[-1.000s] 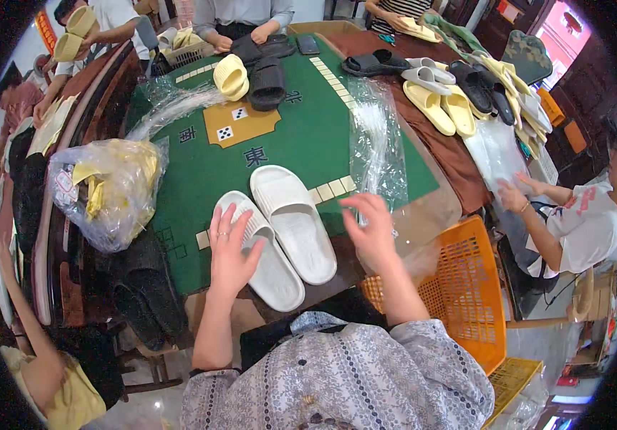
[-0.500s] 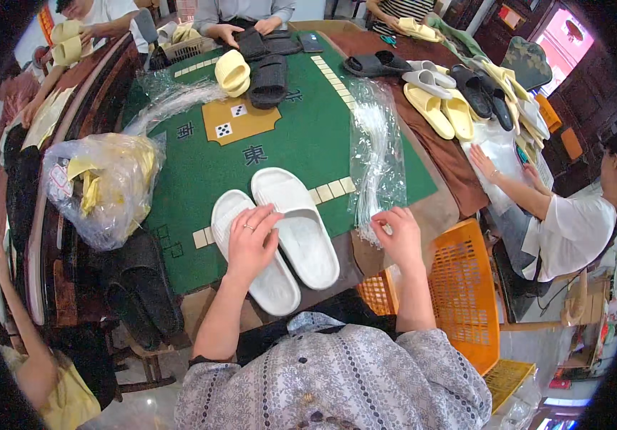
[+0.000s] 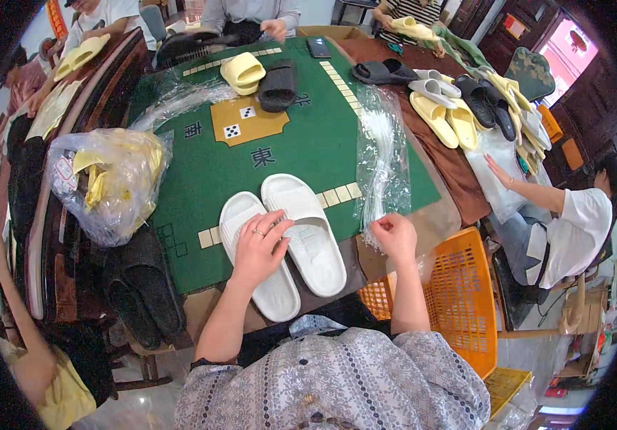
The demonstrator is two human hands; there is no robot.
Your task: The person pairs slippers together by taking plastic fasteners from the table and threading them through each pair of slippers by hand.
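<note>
A pair of white slide sandals (image 3: 319, 254) lies side by side at the near edge of the green table mat, toes away from me. My left hand (image 3: 259, 247) rests over the strap of the left sandal, fingers loosely apart, gripping nothing. To the right, a clear plastic bag holds a bundle of thin white plastic ties (image 3: 378, 158) stretched lengthwise. At the bundle's near end my right hand (image 3: 394, 238) is closed in a pinch on the tie ends; its fingertips partly hide how many are held.
A clear bag of yellow slides (image 3: 108, 186) sits left, above black slippers (image 3: 143, 301). Yellow (image 3: 242, 73) and black slides (image 3: 278, 86) stand ahead. More footwear (image 3: 443, 118) is piled right, near a person's hand (image 3: 498, 172). An orange basket (image 3: 462, 301) is beside me.
My right thumb and fingers have closed at the tie ends. My left hand stays on the sandals. Across the table, a person's black slippers have moved left, and one hand has come off them.
</note>
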